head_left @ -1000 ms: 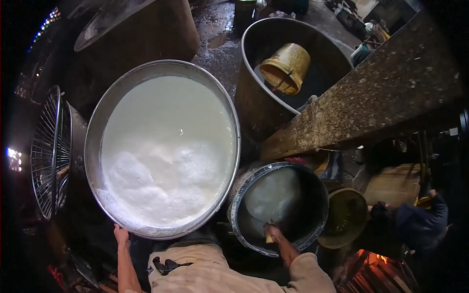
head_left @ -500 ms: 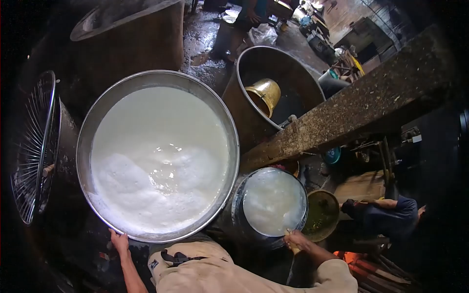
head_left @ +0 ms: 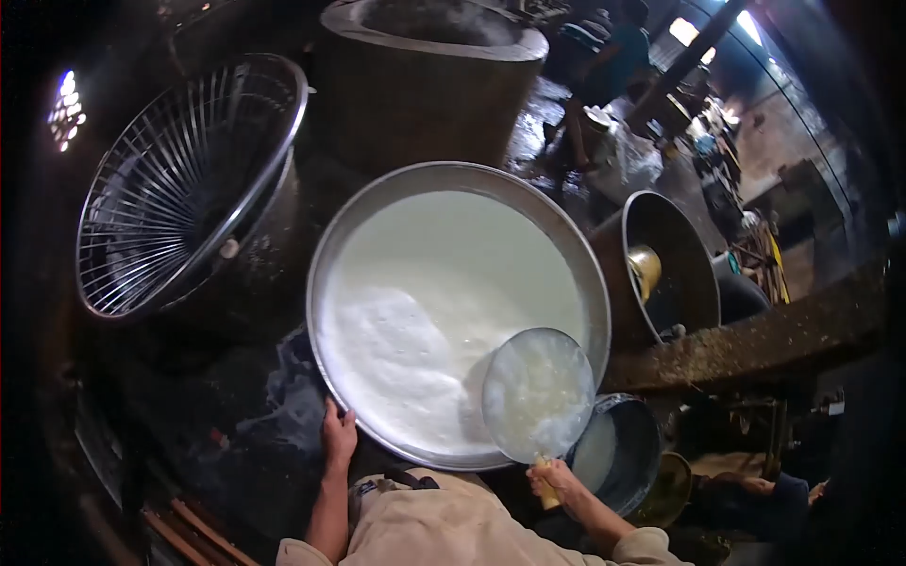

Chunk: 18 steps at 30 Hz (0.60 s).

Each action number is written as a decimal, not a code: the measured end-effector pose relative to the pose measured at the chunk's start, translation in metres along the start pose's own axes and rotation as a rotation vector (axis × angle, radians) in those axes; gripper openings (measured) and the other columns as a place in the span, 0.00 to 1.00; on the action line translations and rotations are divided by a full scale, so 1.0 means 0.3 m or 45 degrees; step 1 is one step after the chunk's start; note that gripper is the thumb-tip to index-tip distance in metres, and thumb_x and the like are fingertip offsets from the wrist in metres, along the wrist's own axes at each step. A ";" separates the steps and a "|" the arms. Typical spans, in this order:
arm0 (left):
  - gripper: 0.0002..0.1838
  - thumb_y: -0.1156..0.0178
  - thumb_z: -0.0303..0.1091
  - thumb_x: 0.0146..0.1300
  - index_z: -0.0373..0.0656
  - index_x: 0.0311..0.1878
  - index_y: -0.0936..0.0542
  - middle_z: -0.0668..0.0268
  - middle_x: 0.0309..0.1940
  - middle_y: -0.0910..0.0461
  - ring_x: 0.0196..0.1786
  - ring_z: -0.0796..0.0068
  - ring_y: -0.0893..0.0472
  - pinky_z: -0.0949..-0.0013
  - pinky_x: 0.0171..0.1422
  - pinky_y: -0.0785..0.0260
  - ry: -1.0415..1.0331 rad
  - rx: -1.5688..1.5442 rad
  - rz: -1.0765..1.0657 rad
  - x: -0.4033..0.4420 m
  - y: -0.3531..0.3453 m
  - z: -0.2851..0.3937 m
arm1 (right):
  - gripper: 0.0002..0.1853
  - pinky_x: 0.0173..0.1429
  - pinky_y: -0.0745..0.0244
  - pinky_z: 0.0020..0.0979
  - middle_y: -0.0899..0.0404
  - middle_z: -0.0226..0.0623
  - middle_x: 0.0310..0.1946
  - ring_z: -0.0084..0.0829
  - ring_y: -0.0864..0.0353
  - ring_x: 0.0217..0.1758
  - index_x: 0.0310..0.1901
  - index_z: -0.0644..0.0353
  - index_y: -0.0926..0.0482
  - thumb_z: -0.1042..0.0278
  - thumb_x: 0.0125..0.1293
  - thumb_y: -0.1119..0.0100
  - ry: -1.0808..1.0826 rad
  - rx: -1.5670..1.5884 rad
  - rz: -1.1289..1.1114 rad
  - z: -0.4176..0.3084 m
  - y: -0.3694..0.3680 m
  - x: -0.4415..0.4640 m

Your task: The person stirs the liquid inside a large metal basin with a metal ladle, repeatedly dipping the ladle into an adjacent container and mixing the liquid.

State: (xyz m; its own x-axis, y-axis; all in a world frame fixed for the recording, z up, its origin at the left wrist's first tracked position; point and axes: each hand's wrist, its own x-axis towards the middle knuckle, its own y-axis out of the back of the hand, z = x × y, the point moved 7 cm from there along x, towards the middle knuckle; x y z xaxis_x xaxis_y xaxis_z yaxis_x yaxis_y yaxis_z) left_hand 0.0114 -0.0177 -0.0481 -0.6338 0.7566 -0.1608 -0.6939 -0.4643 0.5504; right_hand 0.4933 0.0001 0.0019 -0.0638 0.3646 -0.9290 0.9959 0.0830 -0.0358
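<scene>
A wide metal basin (head_left: 318, 283) holds milky white liquid with thick foam on its near left. My left hand (head_left: 339, 432) grips the basin's rim at the lower left. My right hand (head_left: 555, 482) is closed around the light-coloured handle of a large round dipper (head_left: 538, 394). Cloudy, foamy white liquid fills the dipper, which hangs over the basin's lower right part. Right beside it stands a dark pot (head_left: 638, 453) with whitish liquid inside, partly hidden by the dipper and my forearm.
A slatted metal basket (head_left: 142, 217) rests tilted at the left. Behind the basin is a large steaming vat (head_left: 425, 104). To the right stands another tub (head_left: 694, 274) with a brass-coloured pail (head_left: 645, 272), near a thick beam (head_left: 755, 349). A person (head_left: 618, 61) is in the background.
My right hand has brought the dipper from over the dark pot to above the basin. My left hand stays at the basin's rim. The view has swung left and up.
</scene>
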 end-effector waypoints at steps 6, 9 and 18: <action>0.33 0.38 0.29 0.57 0.30 0.65 0.38 0.39 0.45 0.23 0.50 0.42 0.23 0.57 0.54 0.31 0.193 0.022 -0.174 0.191 0.077 0.099 | 0.03 0.20 0.32 0.31 0.31 0.34 0.17 0.28 0.31 0.16 0.29 0.64 0.27 0.77 0.57 0.42 0.093 0.084 -0.222 -0.103 -0.457 0.278; 0.36 0.36 0.30 0.54 0.32 0.65 0.38 0.39 0.43 0.22 0.49 0.42 0.23 0.56 0.54 0.31 0.168 0.022 -0.219 0.205 0.077 0.058 | 0.03 0.20 0.32 0.31 0.31 0.34 0.17 0.28 0.31 0.16 0.28 0.64 0.27 0.78 0.56 0.43 0.103 0.033 -0.200 -0.136 -0.600 0.381; 0.37 0.36 0.30 0.54 0.37 0.67 0.40 0.44 0.44 0.22 0.49 0.43 0.23 0.51 0.53 0.32 0.246 0.148 -0.213 0.197 0.103 0.127 | 0.01 0.22 0.33 0.27 0.31 0.31 0.18 0.26 0.32 0.17 0.29 0.64 0.26 0.78 0.58 0.46 0.023 0.047 -0.149 -0.167 -0.720 0.533</action>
State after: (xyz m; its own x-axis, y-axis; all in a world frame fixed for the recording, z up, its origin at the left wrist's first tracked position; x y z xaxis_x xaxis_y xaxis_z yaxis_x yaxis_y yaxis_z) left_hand -0.0344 0.0301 -0.0093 -0.5747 0.7112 -0.4049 -0.7577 -0.2755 0.5916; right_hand 0.2648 0.0868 -0.1206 -0.1804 0.3713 -0.9108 0.9833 0.0917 -0.1573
